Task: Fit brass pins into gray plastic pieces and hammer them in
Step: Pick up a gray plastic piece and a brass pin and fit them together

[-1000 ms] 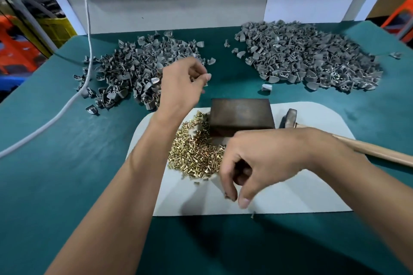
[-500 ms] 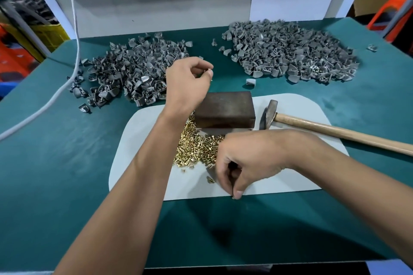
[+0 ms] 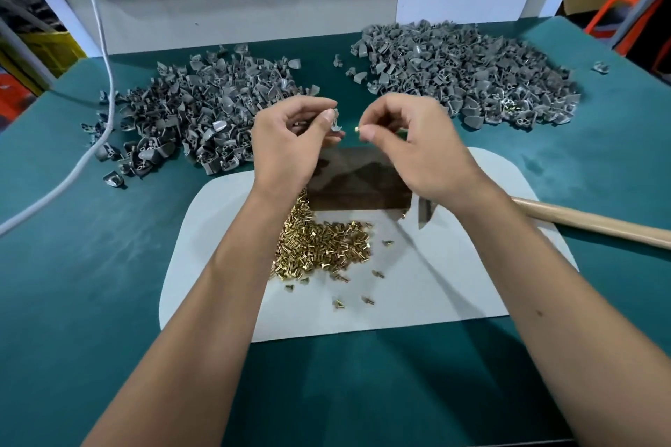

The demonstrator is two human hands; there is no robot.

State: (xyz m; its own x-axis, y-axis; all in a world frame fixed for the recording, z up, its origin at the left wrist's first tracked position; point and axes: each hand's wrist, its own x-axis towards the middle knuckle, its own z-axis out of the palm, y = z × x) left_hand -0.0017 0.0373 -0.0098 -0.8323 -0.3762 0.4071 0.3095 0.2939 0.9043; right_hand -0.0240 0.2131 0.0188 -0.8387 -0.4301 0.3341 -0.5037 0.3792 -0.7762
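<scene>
Raised right hand (image 3: 410,141) pinches brass pin (image 3: 357,128) beside gray piece (image 3: 337,123).

No readable text, label, brand, number or sign shows on anything in view.

Both forearms reach forward, bare. The left hand (image 3: 290,141) and right hand (image 3: 410,141) are raised close together, fingers curled, thumb and forefinger tips of each pinched and facing each other.

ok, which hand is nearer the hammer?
Right. The right hand is raised just above the hammer head; the left hand sits further left, across the dark block.
</scene>
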